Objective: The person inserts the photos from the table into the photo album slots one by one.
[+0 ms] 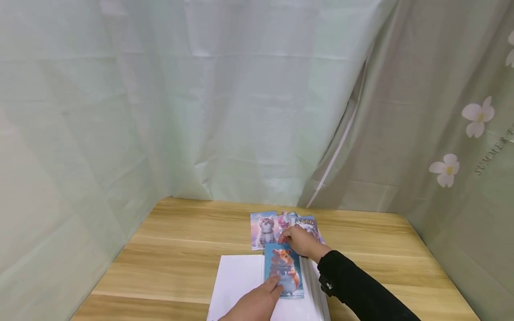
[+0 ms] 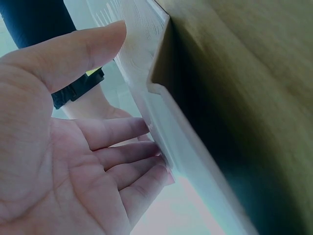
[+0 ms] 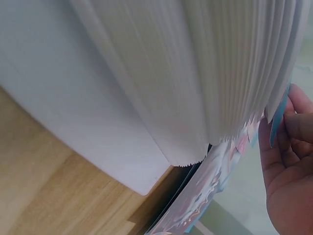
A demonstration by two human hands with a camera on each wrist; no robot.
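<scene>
An album (image 1: 241, 276) with a white cover and thick white pages lies open at the front of the table. On its right-hand pages lies a blue picture card (image 1: 286, 272) showing an orange and white furry animal. My right hand (image 1: 304, 243) pinches the card's top edge between thumb and fingers, which the right wrist view also shows. At the card's lower left, the thumb and forefinger of my left hand (image 1: 259, 302) rest on it. In the left wrist view, the fingers are loosely extended against the album's edge (image 2: 164, 105).
Behind the album lie more picture cards, a kitten card (image 1: 265, 229) at the left and several overlapping ones (image 1: 307, 223) partly under my right hand. The wooden table (image 1: 172, 254) is enclosed by pale curtains (image 1: 257, 111) at the back and sides.
</scene>
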